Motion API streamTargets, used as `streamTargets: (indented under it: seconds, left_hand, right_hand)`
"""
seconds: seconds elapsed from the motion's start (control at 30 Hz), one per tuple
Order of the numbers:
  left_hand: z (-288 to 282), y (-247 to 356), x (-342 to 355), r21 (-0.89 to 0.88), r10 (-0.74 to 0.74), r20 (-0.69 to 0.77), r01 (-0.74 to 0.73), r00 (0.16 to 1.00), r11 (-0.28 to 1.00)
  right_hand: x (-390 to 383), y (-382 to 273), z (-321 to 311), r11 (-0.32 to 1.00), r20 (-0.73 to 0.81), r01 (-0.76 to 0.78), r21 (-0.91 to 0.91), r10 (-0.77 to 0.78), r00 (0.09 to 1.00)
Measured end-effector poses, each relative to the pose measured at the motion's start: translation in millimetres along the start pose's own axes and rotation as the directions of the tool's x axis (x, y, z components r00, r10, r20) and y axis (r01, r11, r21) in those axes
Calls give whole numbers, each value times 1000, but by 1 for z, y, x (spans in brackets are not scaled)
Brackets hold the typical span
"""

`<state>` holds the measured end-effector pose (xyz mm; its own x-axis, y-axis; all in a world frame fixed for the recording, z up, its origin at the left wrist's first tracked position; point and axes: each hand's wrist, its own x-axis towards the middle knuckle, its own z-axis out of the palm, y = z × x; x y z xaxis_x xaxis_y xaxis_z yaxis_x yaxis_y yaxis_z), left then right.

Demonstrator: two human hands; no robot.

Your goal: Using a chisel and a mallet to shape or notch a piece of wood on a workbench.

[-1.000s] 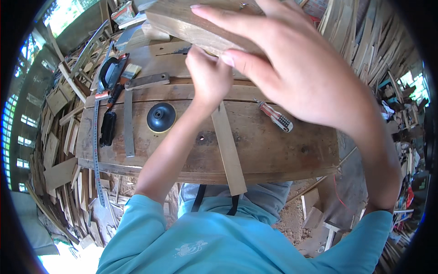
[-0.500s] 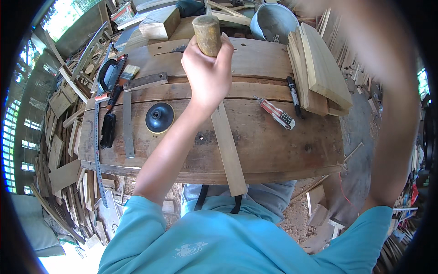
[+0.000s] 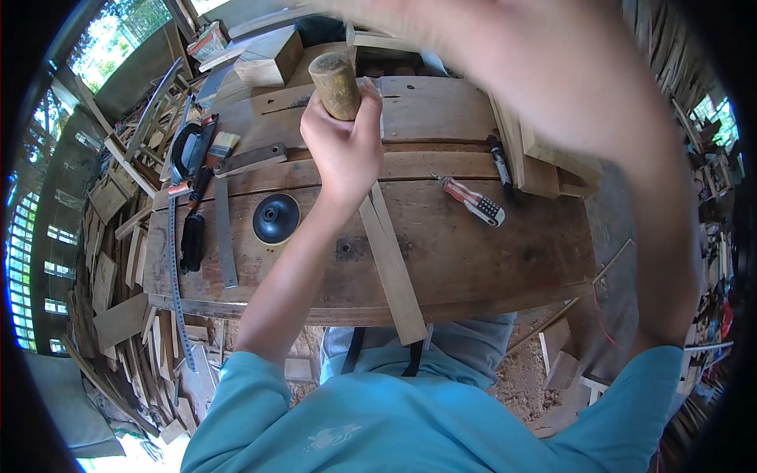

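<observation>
My left hand (image 3: pixel 344 146) is closed round a thick, round wooden handle (image 3: pixel 335 85), its flat end facing up; whatever is at its lower end is hidden by the hand. Beneath the hand, a narrow wooden strip (image 3: pixel 394 272) lies on the workbench (image 3: pixel 505 252) and sticks out past its near edge. High up, my right hand (image 3: pixel 410 24) is smeared by motion and partly cut off by the top edge, so its fingers and anything in them cannot be made out.
Left on the bench lie a black round pad (image 3: pixel 277 218), a bevel gauge (image 3: pixel 226 232), a brush (image 3: pixel 225 143), a hand saw (image 3: pixel 192 154) and a tape measure blade (image 3: pixel 174 268). A screwdriver (image 3: pixel 473 201), a black marker (image 3: pixel 500 164) and stacked boards (image 3: pixel 540 169) are on the right.
My right arm has swung leftward across the top, now covering much of the bucket. The left hand, still round the handle, appears slightly lower and further left as the whole view shifts.
</observation>
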<state>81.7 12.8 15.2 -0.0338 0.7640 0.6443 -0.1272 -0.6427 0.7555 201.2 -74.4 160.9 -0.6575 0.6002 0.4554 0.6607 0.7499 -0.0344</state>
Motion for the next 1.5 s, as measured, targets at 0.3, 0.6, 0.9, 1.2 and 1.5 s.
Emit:
streamTargets:
  seconds: [0.3,0.6,0.9,1.2,1.5]
  left_hand:
    - [2,-1,-1,-206,60,-165,-94,984,974]
    - [-9,-10,-2,-33,-27,-25,27,999,999]
    - [-7,-3,-10,-103,40,3,-40,999,994]
    - [-23,18,-38,-257,-28,-101,1,995,966]
    - [-37,13,-59,-315,102,-6,-98,995,944]
  right_hand:
    - [24,-16,-32,918,349,-346,195,264,899]
    - [-14,14,7,985,-245,-145,92,163,956]
    - [-62,109,112,833,-330,-535,141,549,768]
    - [-101,120,202,514,-116,-853,-97,845,522]
    - [-100,110,207,577,-128,-744,-336,755,644]
